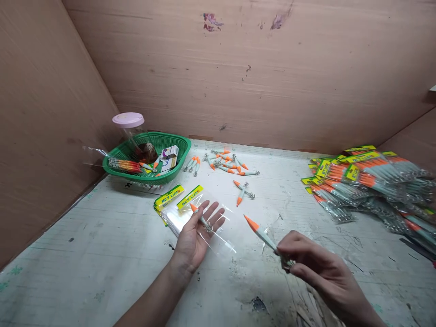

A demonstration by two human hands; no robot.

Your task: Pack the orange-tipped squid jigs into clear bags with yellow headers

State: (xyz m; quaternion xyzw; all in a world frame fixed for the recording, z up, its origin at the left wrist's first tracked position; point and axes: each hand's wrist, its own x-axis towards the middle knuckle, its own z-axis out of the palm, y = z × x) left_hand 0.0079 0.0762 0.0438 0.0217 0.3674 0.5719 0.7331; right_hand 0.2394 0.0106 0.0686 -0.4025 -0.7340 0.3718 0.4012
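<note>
Palm up, my left hand (197, 236) carries a fishing lure (200, 217) with an orange tip and pale green body. The thumb lies against it and the other fingers are stretched out. Under this hand, a clear plastic bag (221, 238) with a yellow header marked BCT LURE lies beside a stack of similar bags (168, 200). My right hand (313, 263) pinches a larger-looking lure (260, 233) by its hook end, its orange tip pointing up and left. Two loose lures (242, 193) lie crossed beyond my hands.
A green basket (182, 156) at the back left holds a lidded jar (128, 120), small boxes and packed lures. Several loose lures (228, 162) lie near the back wall. Filled lure packs (368, 181) are heaped on the right. Wooden panels (218, 91) enclose the table.
</note>
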